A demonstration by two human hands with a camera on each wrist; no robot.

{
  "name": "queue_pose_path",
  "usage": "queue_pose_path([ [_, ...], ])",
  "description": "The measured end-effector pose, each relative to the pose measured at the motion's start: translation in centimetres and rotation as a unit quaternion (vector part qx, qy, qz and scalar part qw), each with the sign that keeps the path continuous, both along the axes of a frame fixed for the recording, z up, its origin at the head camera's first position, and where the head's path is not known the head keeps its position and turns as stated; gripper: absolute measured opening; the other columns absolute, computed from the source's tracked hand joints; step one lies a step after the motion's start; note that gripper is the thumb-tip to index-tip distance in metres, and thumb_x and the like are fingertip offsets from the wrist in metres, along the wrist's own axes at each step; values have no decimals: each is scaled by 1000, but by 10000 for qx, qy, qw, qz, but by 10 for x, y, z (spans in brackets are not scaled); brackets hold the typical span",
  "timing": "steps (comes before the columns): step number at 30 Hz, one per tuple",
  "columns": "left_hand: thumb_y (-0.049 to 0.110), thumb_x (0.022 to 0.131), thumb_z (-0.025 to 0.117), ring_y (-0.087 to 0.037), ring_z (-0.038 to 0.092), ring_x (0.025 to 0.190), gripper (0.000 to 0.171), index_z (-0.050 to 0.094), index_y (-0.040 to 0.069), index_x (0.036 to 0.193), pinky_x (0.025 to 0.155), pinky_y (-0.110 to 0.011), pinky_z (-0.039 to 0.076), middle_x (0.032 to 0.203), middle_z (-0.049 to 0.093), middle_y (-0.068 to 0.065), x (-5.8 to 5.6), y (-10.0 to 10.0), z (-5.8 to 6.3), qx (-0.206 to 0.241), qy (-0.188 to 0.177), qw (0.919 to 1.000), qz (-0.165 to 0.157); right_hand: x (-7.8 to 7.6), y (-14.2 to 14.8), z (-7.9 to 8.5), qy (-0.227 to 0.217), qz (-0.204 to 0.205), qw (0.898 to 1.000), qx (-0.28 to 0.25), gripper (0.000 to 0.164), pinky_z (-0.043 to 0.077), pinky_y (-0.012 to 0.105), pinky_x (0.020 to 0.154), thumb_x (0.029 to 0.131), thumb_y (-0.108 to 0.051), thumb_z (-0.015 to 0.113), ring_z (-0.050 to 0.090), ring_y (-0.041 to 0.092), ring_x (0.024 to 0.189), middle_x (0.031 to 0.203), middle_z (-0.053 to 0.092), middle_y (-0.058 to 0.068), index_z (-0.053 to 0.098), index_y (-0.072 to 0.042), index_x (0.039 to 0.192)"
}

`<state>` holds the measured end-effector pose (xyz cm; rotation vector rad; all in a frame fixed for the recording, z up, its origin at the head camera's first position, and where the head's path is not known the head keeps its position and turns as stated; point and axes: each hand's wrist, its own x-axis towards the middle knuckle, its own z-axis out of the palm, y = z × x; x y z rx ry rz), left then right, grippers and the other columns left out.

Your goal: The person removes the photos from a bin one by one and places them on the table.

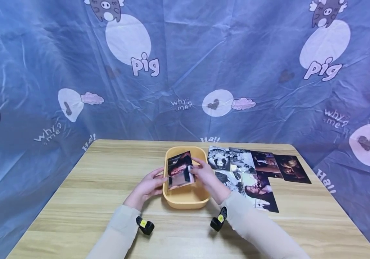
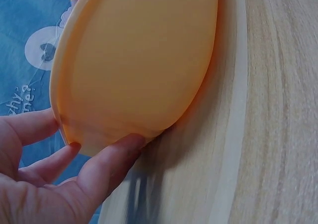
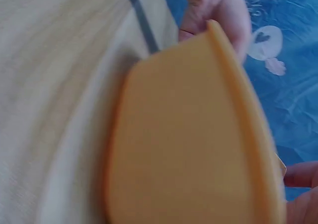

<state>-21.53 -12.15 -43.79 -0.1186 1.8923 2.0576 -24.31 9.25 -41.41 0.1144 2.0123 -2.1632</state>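
A yellow plastic bin (image 1: 186, 205) stands on the wooden table, its outer wall (image 2: 144, 60) filling much of the left wrist view. At its left side my left hand (image 1: 149, 185) grips the rim and wall, with fingertips against the plastic. My right hand (image 1: 204, 174) reaches over the right rim and pinches the right edge of a dark photo print (image 1: 180, 172), tilted above the bin's opening. Whether more prints lie behind it, I cannot tell. In the right wrist view only part of my right hand (image 3: 303, 199) shows beyond the bin wall (image 3: 179, 134).
Several photo prints lie in two rows on the table's right, including a black-and-white one (image 1: 219, 158), a dark one (image 1: 292, 168) and a portrait (image 1: 258, 189) partly behind my right forearm. Bare wood (image 1: 113, 172) extends left. A blue patterned cloth (image 1: 185, 72) hangs behind the table.
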Motion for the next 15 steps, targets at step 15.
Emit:
queue_pose_path([
  [15, 1, 95, 53, -36, 60, 115, 62, 29, 7, 151, 88, -45, 58, 146, 42, -27, 1, 0, 1, -16, -27, 10000, 69, -12, 90, 40, -23, -162, 9940, -1080, 62, 46, 10, 58, 93, 10, 43, 49, -3, 58, 74, 56, -12, 20, 3, 151],
])
